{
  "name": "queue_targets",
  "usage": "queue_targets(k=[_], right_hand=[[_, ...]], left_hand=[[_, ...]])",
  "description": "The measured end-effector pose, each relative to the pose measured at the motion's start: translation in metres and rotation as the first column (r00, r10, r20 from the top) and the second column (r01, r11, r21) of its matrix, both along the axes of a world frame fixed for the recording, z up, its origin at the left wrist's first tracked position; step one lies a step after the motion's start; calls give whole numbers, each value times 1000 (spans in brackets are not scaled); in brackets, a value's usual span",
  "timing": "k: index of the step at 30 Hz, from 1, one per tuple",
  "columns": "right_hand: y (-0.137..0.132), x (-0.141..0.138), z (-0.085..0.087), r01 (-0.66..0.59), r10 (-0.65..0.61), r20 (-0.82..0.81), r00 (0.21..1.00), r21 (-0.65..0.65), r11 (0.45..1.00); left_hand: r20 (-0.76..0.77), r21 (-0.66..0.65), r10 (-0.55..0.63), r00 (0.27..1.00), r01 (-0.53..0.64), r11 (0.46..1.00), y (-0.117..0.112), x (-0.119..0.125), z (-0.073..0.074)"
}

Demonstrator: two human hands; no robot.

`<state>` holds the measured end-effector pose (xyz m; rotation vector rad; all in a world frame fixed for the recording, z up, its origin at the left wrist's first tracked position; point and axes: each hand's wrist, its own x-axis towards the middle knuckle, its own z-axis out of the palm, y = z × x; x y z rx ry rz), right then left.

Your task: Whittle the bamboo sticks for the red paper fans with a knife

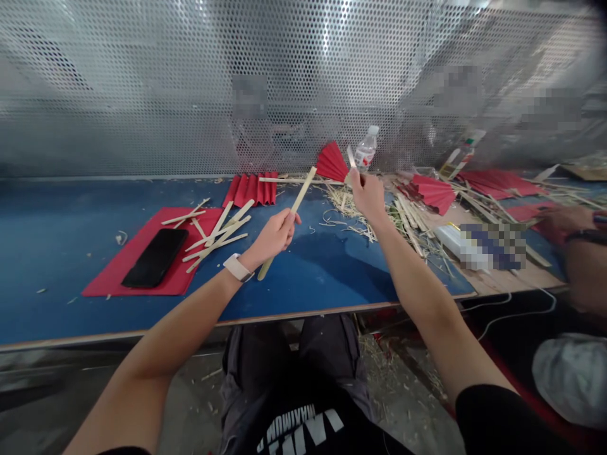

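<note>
The left hand [277,234] is closed around the middle of a pale wooden strip [304,188]. The strip's long axis runs obliquely: the near end points left toward the edge of the tabletop [313,284], the far end points away and to the right. The right hand [370,194] is to the right of that far end, apart from it, with fingers closed on a pale flat piece [351,157] projecting upward. A red pleated paper fan [332,161] lies between, its narrow end at the right fingers; whether they grip it cannot be determined.
</note>
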<state>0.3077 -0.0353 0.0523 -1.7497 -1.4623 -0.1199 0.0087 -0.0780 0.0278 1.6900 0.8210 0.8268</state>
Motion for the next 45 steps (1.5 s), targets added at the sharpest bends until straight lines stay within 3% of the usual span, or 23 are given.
queue_targets(k=[5,9,15,20,26,30,33,39,45], right_hand=[[-25,-44,-7,-288,288,123,950,-20,958],[-41,-74,-7,-370,396,267,878,-143,918],[-50,-84,-9,-337,388,335,859,-203,920],[-45,-83,-9,-291,337,343,877,-179,940],[-8,-19,-5,-99,104,134,986,-45,994],[1,13,-7,-57,57,59,997,0,998],[-10,-2,-5,-152,148,92,985,32,988],[-50,-58,10,-366,364,239,900,-37,930],[-63,-71,17,-343,375,329,867,-153,927]], left_hand=[[117,-133,-32,993,47,990,5,-3,-1],[143,-153,-50,988,72,986,7,-6,0],[148,-189,-62,987,90,978,7,-7,4],[162,-200,-79,984,111,973,8,-11,6],[152,-167,-255,955,279,946,-6,-5,4],[191,-151,-226,955,256,955,-8,1,3],[158,-158,-186,970,210,965,-4,-1,3],[103,-82,-70,992,78,994,-6,-5,12],[96,-56,-46,994,52,997,-9,-5,18]])
